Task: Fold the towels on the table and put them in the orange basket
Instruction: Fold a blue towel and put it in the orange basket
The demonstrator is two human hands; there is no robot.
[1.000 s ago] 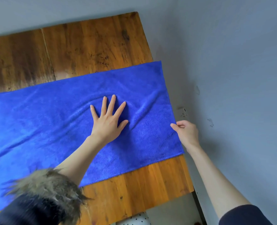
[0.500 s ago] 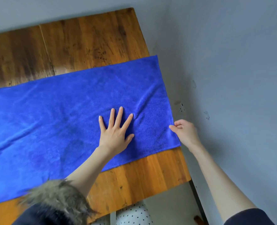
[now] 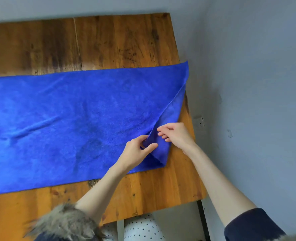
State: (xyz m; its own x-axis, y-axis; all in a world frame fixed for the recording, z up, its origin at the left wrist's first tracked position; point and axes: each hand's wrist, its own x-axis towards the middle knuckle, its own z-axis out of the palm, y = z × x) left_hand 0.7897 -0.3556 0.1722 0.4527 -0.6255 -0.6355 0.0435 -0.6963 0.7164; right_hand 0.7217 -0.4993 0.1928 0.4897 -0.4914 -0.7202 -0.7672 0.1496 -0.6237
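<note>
Item: blue towel (image 3: 70, 119), one piece, microfibre look. It lies spread lengthwise across the wooden table (image 3: 122, 40), running off the left edge of the view. Its far right corner lies at the table's right edge. The near right corner is turned up and folded inward over the towel's own surface, forming a diagonal edge from the far right corner down to the hands. A few shallow creases cross the left half.

Left hand (image 3: 136, 152): on the folded corner, thumb and fingers curled and pinching a ridge of the cloth.

Right hand (image 3: 176, 134): just beside the left hand, over the folded flap; fingers curled together at the flap's edge, apparently gripping it, though the contact is partly hidden.

Forearms: bare, reaching in from the near side. Dark sleeve (image 3: 254, 225) at the right arm; fur trim (image 3: 63, 221) at the left.

Surroundings: grey wall (image 3: 256, 66) to the right of the table, with a small wall socket (image 3: 199, 121). White fabric with black dots (image 3: 142, 230) shows below the table's near edge.
</note>
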